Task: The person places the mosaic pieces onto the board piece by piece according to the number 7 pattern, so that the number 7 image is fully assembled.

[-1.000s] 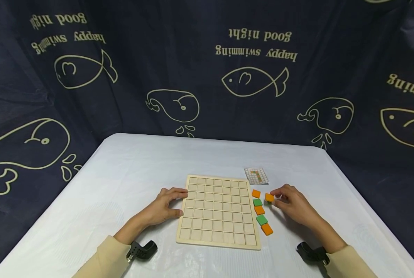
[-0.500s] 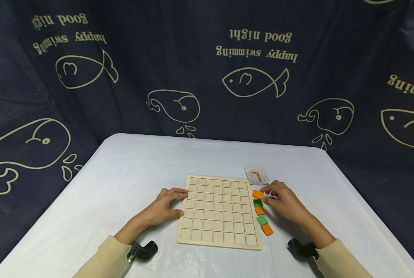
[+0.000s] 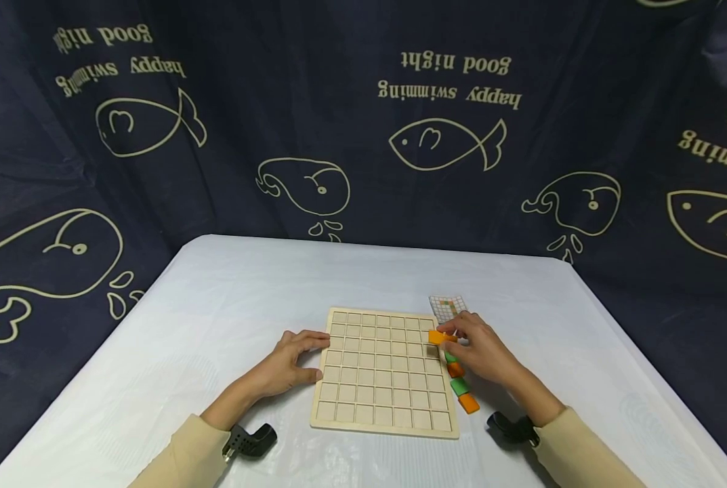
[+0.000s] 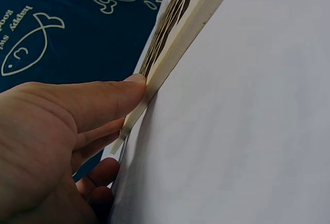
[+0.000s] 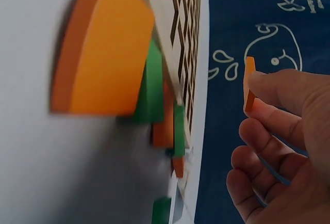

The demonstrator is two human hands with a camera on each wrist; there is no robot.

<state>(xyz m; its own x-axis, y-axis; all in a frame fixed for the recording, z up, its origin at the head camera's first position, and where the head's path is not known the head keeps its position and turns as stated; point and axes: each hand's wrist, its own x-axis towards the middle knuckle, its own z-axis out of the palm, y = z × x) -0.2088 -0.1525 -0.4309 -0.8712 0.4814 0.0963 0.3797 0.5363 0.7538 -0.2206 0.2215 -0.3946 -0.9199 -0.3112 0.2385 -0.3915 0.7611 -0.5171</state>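
Observation:
My right hand (image 3: 482, 349) pinches an orange square tile (image 3: 435, 337) between thumb and fingers, above the right edge of the wooden grid board (image 3: 384, 431). In the right wrist view the held tile (image 5: 249, 84) stands on edge, with the thumb on its near face. My left hand (image 3: 286, 364) rests against the board's left edge. Its thumb (image 4: 111, 100) lies straight along the rim in the left wrist view, and the other fingers are partly hidden. Beside the board's right edge lies a row of tiles, among them an orange one (image 3: 469, 404) and a green one (image 3: 459, 386).
A small card with a coloured grid pattern (image 3: 445, 306) lies beyond the right hand, which partly covers it. Another green tile (image 5: 161, 211) sits apart from the row in the right wrist view. A dark printed cloth (image 3: 363, 203) hangs behind the white table (image 3: 265, 271).
My right hand has carried the orange tile leftward, from right of the tile row to over the board's right edge. The left hand has stayed in place.

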